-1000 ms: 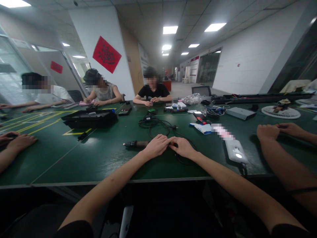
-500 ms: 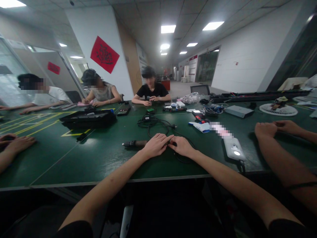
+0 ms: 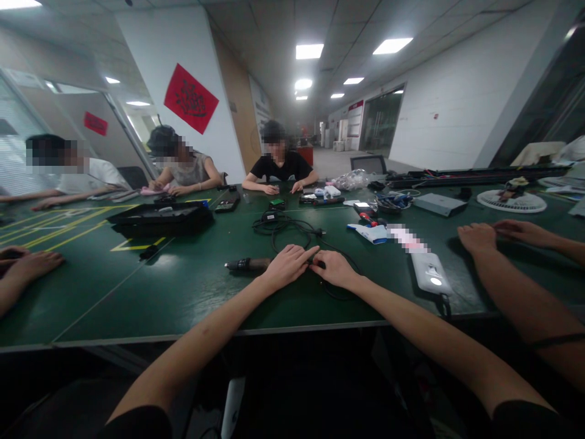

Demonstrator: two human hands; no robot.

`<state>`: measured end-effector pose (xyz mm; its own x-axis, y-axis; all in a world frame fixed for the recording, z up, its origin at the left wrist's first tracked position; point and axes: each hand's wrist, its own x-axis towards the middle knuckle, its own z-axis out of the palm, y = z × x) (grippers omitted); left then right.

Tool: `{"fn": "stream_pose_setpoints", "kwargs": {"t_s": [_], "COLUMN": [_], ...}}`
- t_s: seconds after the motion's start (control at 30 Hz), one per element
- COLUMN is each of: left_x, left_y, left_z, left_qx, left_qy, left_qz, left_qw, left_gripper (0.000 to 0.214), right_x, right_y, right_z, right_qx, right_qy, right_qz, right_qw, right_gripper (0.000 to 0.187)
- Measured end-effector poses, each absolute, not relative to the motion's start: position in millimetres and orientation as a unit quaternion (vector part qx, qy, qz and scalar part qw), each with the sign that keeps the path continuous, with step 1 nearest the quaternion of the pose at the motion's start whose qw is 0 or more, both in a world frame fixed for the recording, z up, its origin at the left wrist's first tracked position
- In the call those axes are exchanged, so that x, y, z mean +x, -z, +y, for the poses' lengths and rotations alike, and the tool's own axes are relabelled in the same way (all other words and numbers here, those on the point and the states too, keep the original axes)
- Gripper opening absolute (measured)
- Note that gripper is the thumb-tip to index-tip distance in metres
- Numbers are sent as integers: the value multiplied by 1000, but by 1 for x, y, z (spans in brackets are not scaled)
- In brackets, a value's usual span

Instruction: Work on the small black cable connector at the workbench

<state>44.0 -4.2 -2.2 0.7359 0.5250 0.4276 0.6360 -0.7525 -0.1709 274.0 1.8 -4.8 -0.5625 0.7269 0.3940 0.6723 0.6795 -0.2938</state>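
Note:
An electric screwdriver (image 3: 247,264) with a dark, round chuck lies flat on the green table, its tip pointing left. My left hand (image 3: 289,266) lies over its body from above, fingers wrapped down on it and one forefinger reaching toward my other hand. At the tail end, my right hand (image 3: 337,268) is closed, thumb and fingers pinched around a dark piece that looks like the cord where it leaves the tool. My own fingers hide most of that spot. Behind both hands a black power cord (image 3: 292,228) is loosely coiled, with a plug (image 3: 321,232) on it.
A black open tray (image 3: 159,218) stands at left. To the right are a blue-white packet (image 3: 368,233), a white device (image 3: 429,272) and a fan part (image 3: 512,200). Other people's hands rest at the left edge (image 3: 36,265) and right side (image 3: 478,236); several people sit opposite.
My hands hold nearly the same pose on the screwdriver. The view has shifted slightly. The person opposite has moved their hands apart, and the neighbour's hand at right has moved a little left.

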Motion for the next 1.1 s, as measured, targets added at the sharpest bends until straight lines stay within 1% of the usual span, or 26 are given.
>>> {"fn": "stream_pose_setpoints", "kwargs": {"t_s": [0.2,0.37,0.53,0.7,0.87,1.1], "left_x": [44,46,45,45,46,46], "left_y": [2,3,0,0,0,-1], "left_z": [-6,-4,-7,-7,-8,-7], "left_qx": [-926,-912,-925,-915,-928,-920], "left_qy": [177,181,175,178,168,168], "left_qz": [-295,-329,-300,-324,-292,-313], "left_qw": [157,164,154,160,159,167], "left_gripper": [70,65,69,63,70,67], "right_x": [274,274,273,273,273,273], "right_y": [4,5,4,3,4,5], "right_z": [2,2,2,1,1,3], "right_qx": [-398,-400,-394,-399,-397,-392], "right_qy": [-58,-57,-57,-53,-55,-50], "right_qz": [-882,-881,-883,-882,-881,-885], "right_qw": [248,246,250,245,250,246], "right_gripper": [13,14,12,14,12,14]}}
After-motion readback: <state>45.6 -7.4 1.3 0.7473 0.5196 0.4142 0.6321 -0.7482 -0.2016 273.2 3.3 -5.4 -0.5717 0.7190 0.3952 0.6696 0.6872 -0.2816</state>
